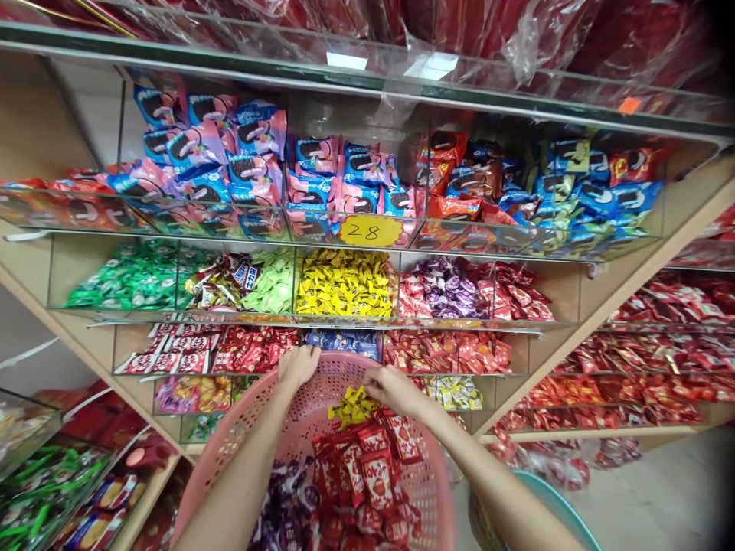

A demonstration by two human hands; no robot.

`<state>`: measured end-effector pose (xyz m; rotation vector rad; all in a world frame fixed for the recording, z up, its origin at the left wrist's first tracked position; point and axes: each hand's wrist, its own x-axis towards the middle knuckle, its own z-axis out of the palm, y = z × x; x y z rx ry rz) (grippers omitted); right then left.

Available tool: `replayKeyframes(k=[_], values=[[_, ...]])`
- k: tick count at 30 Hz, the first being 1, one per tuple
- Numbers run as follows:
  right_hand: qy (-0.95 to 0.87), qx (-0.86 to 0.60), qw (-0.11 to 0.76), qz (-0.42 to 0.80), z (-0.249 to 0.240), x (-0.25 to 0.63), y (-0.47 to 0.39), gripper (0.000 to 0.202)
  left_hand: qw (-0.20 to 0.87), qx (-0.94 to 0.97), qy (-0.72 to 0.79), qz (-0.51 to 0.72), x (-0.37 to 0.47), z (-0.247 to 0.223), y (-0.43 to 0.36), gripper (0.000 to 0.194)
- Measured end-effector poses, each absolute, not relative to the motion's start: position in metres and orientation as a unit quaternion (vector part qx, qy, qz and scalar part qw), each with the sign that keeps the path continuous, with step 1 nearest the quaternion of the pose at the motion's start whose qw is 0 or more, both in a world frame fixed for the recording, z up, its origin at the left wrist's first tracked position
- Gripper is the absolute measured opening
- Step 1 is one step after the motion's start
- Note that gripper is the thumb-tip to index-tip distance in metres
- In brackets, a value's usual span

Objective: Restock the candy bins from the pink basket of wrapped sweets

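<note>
A pink perforated plastic basket (223,448) stands below me in front of the shelves. My left hand (298,366) is closed over its far rim. Inside the basket, my right hand (395,389) has its fingers curled at the edge of a small heap of yellow-wrapped candies (353,407). What lies within those fingers is hidden. Red-wrapped candies (376,476) fill the basket's middle and right, just below my right hand. Purple-wrapped candies (285,497) lie at its lower left, partly behind my left forearm.
Clear-walled shelves hold wrapped sweets, including a bin of yellow candies (344,282) and blue-and-pink packets (198,145). A yellow price tag (367,229) reads 28. Red packets (671,306) line shelves at right. A teal tub (554,501) stands on the floor by my right forearm.
</note>
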<state>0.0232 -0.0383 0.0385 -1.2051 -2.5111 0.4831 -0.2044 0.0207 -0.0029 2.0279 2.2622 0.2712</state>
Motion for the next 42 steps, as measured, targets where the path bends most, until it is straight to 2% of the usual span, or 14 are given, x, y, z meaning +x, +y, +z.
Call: replayKeyframes(k=[10, 15, 20, 24, 28, 33, 37, 42], values=[[-0.862, -0.492, 0.077, 0.094, 0.024, 0.026, -0.039, 0.012, 0.06, 0.662, 0.742, 0.09, -0.203, 0.001, 0.02, 0.055], [-0.859, -0.482, 0.157, 0.075, 0.069, 0.029, -0.034, 0.015, 0.057, 0.664, 0.741, 0.088, -0.203, 0.001, 0.02, 0.054], [-0.874, -0.421, 0.24, -0.024, 0.139, 0.028, 0.003, 0.019, 0.053, 0.661, 0.743, 0.091, -0.204, -0.001, 0.022, 0.053], [-0.894, -0.379, 0.212, -0.109, 0.166, 0.004, 0.037, 0.022, 0.056, 0.659, 0.744, 0.094, -0.204, -0.002, 0.022, 0.052], [-0.896, -0.384, 0.163, -0.151, 0.16, -0.016, 0.056, 0.015, 0.053, 0.659, 0.744, 0.097, -0.204, -0.003, 0.021, 0.052], [-0.883, -0.407, 0.157, -0.176, 0.15, -0.014, 0.063, 0.012, 0.052, 0.656, 0.746, 0.098, -0.203, -0.001, 0.02, 0.052], [-0.869, -0.412, 0.213, -0.171, 0.156, -0.005, 0.052, 0.01, 0.053, 0.654, 0.748, 0.099, -0.202, 0.0, 0.02, 0.053], [-0.866, -0.381, 0.318, -0.066, 0.152, 0.006, 0.012, 0.015, 0.059, 0.651, 0.751, 0.095, -0.201, 0.001, 0.019, 0.053]])
